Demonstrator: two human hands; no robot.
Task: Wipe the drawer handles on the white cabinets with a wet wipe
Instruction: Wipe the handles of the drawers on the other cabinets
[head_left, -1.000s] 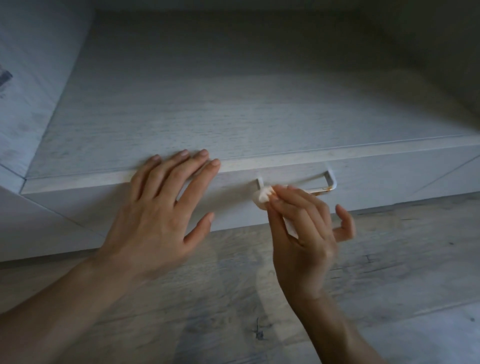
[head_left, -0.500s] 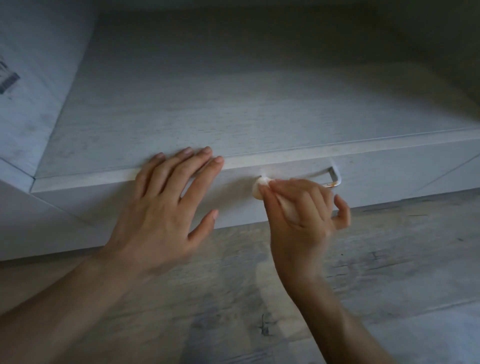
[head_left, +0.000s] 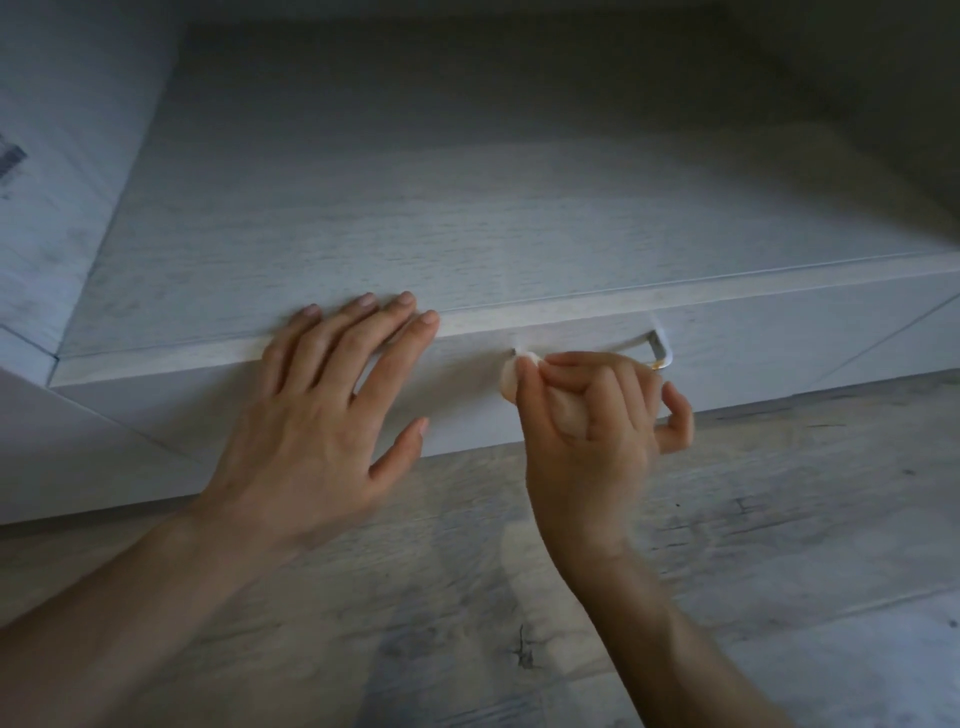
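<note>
Wet wipe (head_left: 510, 382) inside right grip (head_left: 589, 421), at handle (head_left: 660, 349)

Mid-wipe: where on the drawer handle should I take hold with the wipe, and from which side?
Pinch the straight bar of the drawer handle through the wet wipe, as the right hand does near its left end. Come from the front and below: the bent right end holds the bar off the drawer, and the cabinet top likely crowds it above.
</note>
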